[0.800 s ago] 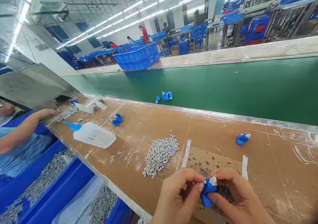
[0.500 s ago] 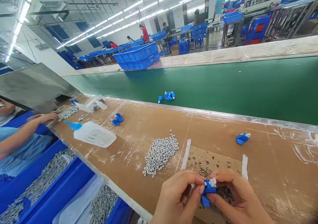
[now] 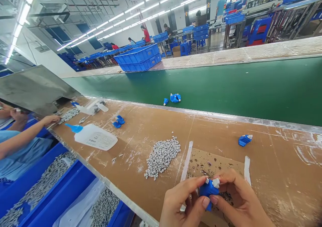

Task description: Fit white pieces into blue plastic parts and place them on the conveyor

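Observation:
Between my two hands is a small blue plastic part (image 3: 209, 188) with pale grey pieces at its top. My left hand (image 3: 184, 203) grips its left side between thumb and forefinger. From the right, my right hand (image 3: 237, 196) pinches the same part near a grey piece. Under my hands lies a sheet of brown cardboard (image 3: 228, 156), spotted with dark drops and edged with white tape strips. A heap of small grey pieces (image 3: 162, 158) sits to the left of it. Farther right on the table is another blue part (image 3: 245, 140).
A plastic bottle with a blue nozzle (image 3: 97, 137) lies left, near two blue parts (image 3: 118, 121). Beyond the table runs a green conveyor belt (image 3: 226, 89) carrying blue parts (image 3: 175, 97). Blue bins (image 3: 67, 190) stand below at left, beside a co-worker's arm (image 3: 30, 133).
My left fingers have shifted around the blue part, which has turned slightly in my grip. The blue parts on the belt have moved a little right. At far left, a co-worker's raised hand has appeared.

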Available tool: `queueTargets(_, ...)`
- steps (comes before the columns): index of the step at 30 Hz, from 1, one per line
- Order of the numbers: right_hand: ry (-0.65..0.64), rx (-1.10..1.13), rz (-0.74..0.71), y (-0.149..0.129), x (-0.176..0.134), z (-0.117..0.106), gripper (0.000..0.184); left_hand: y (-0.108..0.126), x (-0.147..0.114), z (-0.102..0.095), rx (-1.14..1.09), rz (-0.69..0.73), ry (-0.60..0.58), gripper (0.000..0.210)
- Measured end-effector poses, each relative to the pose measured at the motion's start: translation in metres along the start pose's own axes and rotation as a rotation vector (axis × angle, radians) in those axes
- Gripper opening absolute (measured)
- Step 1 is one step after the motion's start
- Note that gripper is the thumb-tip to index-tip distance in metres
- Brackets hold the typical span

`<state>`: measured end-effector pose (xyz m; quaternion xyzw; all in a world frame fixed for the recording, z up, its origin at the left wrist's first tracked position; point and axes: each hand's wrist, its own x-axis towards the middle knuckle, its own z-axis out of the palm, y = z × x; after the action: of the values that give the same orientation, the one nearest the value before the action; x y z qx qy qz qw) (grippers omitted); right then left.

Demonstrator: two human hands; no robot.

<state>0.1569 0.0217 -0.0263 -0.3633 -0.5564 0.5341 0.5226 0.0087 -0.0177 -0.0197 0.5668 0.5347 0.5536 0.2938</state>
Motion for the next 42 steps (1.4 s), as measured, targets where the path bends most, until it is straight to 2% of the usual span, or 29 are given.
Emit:
queueTargets(6, -0.007, -0.012, 0.021, 0.001, -0.002, -0.002, 0.018, 0.000, -0.001, 0.000, 0.019, 0.011, 0.010, 0.026)
queueTargets(12, 0.007, 0.016, 0.033, 0.004, -0.003, -0.002, 0.019, 0.005, 0.004, -0.002, -0.124, -0.141, -0.028, 0.013)
queueTargets(18, 0.021, 0.024, 0.076, 0.004, -0.005, -0.002, 0.025, 0.005, 0.011, -0.005, -0.290, -0.336, -0.084, 0.028)
queueTargets(25, -0.044, -0.039, 0.045, 0.002, -0.002, -0.005, 0.029, 0.003, 0.011, -0.005, -0.307, -0.355, -0.100, 0.037)
queueTargets(27, -0.034, -0.094, 0.039, 0.004, -0.004, -0.007, 0.030, -0.002, 0.013, -0.012, -0.198, -0.329, -0.090, 0.038)
queueTargets(29, -0.026, -0.128, 0.048, 0.006, -0.005, -0.009, 0.032, -0.012, 0.017, -0.023, 0.024, -0.248, -0.064, 0.030)
queueTargets(32, -0.028, -0.106, 0.059, 0.009, -0.001, -0.012, 0.033, -0.035, 0.022, -0.042, 0.479, 0.015, -0.052, 0.019)
queueTargets(34, -0.001, -0.088, 0.064, 0.011, 0.007, -0.017, 0.033, -0.052, 0.021, -0.051, 0.688, 0.195, -0.127, 0.021)
queueTargets(36, 0.065, -0.117, 0.071, 0.015, 0.017, -0.027, 0.035, -0.064, 0.017, -0.056, 0.749, 0.275, -0.178, 0.024)
queueTargets(38, 0.116, -0.190, 0.043, 0.021, 0.028, -0.042, 0.036, -0.071, 0.012, -0.059, 0.747, 0.296, -0.188, 0.026)
queueTargets(40, 0.166, -0.279, -0.049, 0.025, 0.036, -0.060, 0.034, -0.072, 0.008, -0.061, 0.733, 0.292, -0.201, 0.026)
queueTargets(42, 0.270, -0.356, -0.122, 0.026, 0.040, -0.075, 0.032, -0.071, 0.006, -0.062, 0.684, 0.229, -0.214, 0.025)
